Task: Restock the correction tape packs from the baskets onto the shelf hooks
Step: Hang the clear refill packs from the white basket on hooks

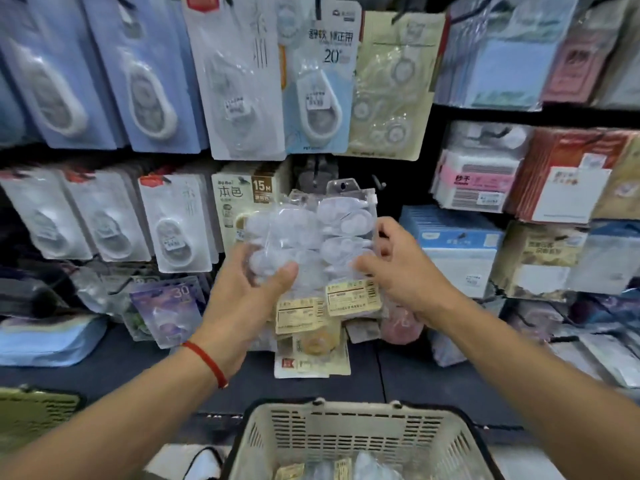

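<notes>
At mid-frame both the left hand point(258, 289) and right hand point(398, 268) grasp clear correction tape packs point(318, 237) just below a bare hook point(379, 183), none hung yet, and more wait in the basket point(349, 441) at the bottom.

Sticky note pads point(509, 60) in clear sleeves hang at two o'clock. Below them, at three o'clock, sit pink-labelled white packs point(479, 178) and reddish-brown card packs point(568, 174) side by side. A stack of blue-topped boxes point(453, 244) lies just right of centre. A folded blue pouch point(48, 337) rests on the dark ledge point(114, 372) at nine o'clock.
</notes>
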Demonstrator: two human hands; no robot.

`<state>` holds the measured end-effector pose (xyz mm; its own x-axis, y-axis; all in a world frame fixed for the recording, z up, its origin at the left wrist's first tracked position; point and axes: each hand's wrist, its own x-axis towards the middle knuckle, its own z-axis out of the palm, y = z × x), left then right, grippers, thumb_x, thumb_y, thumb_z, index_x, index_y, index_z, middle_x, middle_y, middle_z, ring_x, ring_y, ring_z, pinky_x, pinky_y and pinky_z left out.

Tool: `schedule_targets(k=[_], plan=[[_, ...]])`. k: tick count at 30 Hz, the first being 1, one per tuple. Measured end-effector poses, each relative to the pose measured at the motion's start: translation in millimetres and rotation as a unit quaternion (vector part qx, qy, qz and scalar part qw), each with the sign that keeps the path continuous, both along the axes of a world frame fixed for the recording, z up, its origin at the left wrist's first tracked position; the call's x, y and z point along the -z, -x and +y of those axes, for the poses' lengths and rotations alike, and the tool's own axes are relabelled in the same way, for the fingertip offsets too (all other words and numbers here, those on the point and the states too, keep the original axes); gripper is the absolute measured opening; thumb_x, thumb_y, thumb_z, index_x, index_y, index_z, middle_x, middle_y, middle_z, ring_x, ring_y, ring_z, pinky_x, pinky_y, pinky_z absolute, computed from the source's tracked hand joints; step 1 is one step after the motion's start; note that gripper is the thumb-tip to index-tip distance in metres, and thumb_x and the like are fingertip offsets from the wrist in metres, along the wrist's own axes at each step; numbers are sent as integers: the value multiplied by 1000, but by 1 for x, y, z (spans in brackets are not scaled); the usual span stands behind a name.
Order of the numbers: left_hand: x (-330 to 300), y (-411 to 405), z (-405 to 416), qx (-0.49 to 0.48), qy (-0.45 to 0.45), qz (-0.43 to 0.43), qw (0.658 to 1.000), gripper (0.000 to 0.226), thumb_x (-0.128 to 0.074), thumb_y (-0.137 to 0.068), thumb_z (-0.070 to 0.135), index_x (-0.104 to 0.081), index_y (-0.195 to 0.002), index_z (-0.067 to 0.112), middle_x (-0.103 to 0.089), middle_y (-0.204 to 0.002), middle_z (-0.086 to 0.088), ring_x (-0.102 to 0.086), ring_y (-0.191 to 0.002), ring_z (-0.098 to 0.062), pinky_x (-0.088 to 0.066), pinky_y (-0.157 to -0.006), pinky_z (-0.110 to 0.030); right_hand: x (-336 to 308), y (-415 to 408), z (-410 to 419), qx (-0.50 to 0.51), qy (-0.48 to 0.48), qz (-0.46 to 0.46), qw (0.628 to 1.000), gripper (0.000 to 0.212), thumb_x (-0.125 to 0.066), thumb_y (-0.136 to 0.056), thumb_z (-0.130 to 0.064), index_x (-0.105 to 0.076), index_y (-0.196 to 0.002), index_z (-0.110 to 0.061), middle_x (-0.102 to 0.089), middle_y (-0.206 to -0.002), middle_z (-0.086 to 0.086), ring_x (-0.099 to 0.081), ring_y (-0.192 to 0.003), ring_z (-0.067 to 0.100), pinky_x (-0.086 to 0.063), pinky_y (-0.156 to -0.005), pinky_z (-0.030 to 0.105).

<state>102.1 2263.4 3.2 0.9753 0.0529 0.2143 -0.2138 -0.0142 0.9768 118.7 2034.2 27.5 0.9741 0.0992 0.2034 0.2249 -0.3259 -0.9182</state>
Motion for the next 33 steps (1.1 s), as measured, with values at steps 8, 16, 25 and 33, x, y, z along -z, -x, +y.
schedule_targets(k=[8, 16, 25, 33], plan=[[-1, -5, 42, -147, -69, -97, 982, 39, -77, -78, 49, -56, -111, 45, -65, -107, 12, -64, -97, -5, -51, -85, -35, -15, -23, 26, 45, 6, -31, 998, 28, -54, -80, -37, -63, -107, -35, -72, -89, -6, -63, -72, 13, -51, -67, 38], [-7, -6, 51, -157, -31, -91, 983, 51, -81, -80, 41, -58, -124, 26, -70, -113, 1, -68, -108, -24, -55, -98, -51, -2, -25, 34, 41, -46, -21, 998, 21, -62, -98, -23, -66, -115, -33, -80, -95, -7, -78, -80, 12, -63, -63, 32], [-11, -5, 28, -69, 110, 20, 991, 52, -77, -73, 30, -61, -119, 13, -75, -116, -11, -71, -111, -38, -53, -100, -62, 2, -14, 44, 25, 90, -34, 995, 41, -62, -96, -56, -66, -128, -31, -70, -112, -16, -64, -99, -6, -52, -84, 19], [-14, -2, 8, -21, 130, 47, 990, 68, -82, -70, 40, -57, -129, 16, -77, -120, -6, -73, -114, -30, -52, -106, -60, 5, -1, 57, -45, 25, -17, 999, 27, -71, -95, -46, -73, -116, -29, -79, -108, -9, -76, -99, 9, -63, -92, 46]])
